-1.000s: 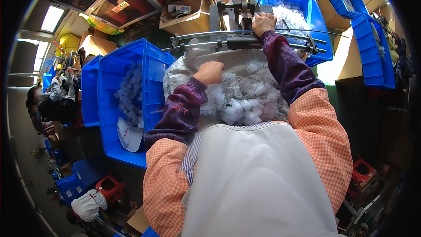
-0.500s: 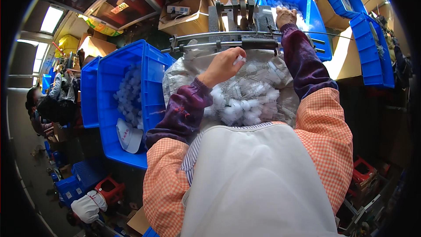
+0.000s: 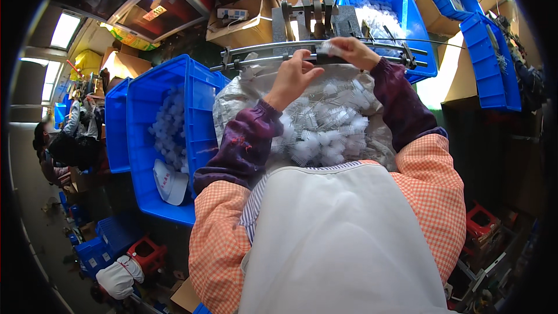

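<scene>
A clear plastic bag point(image 3: 232, 110) full of small white brush-like parts point(image 3: 328, 131) lies in front of me. Above it runs a metal rail point(image 3: 256, 52) of a grey machine point(image 3: 308, 14). My right hand point(image 3: 351, 52) pinches a small white part at the rail. My left hand point(image 3: 293, 75) is raised just below the rail, fingers loosely spread, touching or almost touching the same part; I cannot tell if it grips it.
A large blue bin point(image 3: 157, 139) with white parts and a white cap point(image 3: 171, 181) stands at my left. Another blue bin point(image 3: 401, 6) with white parts sits behind the machine. Cardboard boxes point(image 3: 244, 17) at the back, stacked blue bins point(image 3: 488, 64) right. A person point(image 3: 67, 139) sits far left.
My left hand rose from the bag up to the rail. My right hand came back from behind the machine to the rail with a white part.
</scene>
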`<act>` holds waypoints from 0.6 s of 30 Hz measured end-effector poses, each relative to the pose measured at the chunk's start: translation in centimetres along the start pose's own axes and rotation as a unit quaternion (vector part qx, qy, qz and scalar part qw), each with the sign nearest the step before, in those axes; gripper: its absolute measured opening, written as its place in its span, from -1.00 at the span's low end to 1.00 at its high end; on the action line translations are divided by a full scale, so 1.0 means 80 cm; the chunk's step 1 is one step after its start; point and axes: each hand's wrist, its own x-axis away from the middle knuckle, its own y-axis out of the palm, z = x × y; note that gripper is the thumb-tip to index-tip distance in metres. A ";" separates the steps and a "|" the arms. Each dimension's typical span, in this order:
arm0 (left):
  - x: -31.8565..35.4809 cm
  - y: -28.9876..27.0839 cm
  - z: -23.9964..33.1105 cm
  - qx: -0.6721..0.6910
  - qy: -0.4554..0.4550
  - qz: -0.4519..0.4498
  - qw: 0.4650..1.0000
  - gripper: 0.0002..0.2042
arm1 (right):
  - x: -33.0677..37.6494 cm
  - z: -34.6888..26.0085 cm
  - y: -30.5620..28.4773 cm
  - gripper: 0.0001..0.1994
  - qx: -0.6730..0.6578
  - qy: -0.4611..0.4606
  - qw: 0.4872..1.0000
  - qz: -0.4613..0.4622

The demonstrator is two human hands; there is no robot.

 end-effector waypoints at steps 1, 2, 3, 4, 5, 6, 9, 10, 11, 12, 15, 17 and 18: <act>0.008 -0.009 -0.001 -0.124 -0.014 -0.021 0.992 -0.66 | -0.014 0.017 -0.018 -0.74 0.184 0.046 0.978 0.089; 0.015 -0.020 -0.005 -0.247 -0.029 -0.041 0.968 -0.62 | -0.021 0.020 -0.024 -0.79 0.260 0.029 0.946 0.193; 0.020 -0.030 -0.006 -0.287 -0.048 -0.114 0.950 -0.60 | -0.034 0.040 -0.034 -0.83 0.366 -0.022 0.887 0.281; 0.026 -0.041 -0.008 -0.324 -0.067 -0.187 0.925 -0.57 | -0.041 0.059 -0.046 -0.84 0.426 0.023 0.851 0.306; 0.033 -0.050 -0.015 -0.358 -0.093 -0.256 0.893 -0.55 | -0.052 0.063 -0.044 -0.84 0.456 0.039 0.836 0.303; 0.040 -0.054 -0.031 -0.338 -0.071 -0.262 0.901 -0.58 | -0.061 0.064 -0.044 -0.83 0.488 0.054 0.817 0.303; 0.052 -0.052 -0.070 -0.281 -0.019 -0.268 0.921 -0.67 | -0.076 0.069 -0.043 -0.81 0.537 0.088 0.787 0.290; 0.051 -0.052 -0.076 -0.266 -0.009 -0.262 0.928 -0.69 | -0.079 0.072 -0.045 -0.81 0.548 0.094 0.782 0.280; 0.052 -0.051 -0.078 -0.250 -0.001 -0.256 0.934 -0.71 | -0.081 0.074 -0.045 -0.81 0.559 0.101 0.778 0.269; 0.053 -0.047 -0.079 -0.216 -0.001 -0.224 0.950 -0.78 | -0.083 0.076 -0.044 -0.81 0.562 0.100 0.776 0.267; 0.052 -0.043 -0.076 -0.212 0.020 -0.219 0.952 -0.84 | -0.085 0.081 -0.045 -0.81 0.563 0.096 0.777 0.265; 0.049 -0.041 -0.068 -0.223 0.024 -0.198 0.954 -0.85 | -0.085 0.085 -0.047 -0.81 0.551 0.091 0.786 0.267; 0.047 -0.040 -0.063 -0.228 0.026 -0.188 0.955 -0.86 | -0.084 0.087 -0.049 -0.81 0.550 0.086 0.786 0.269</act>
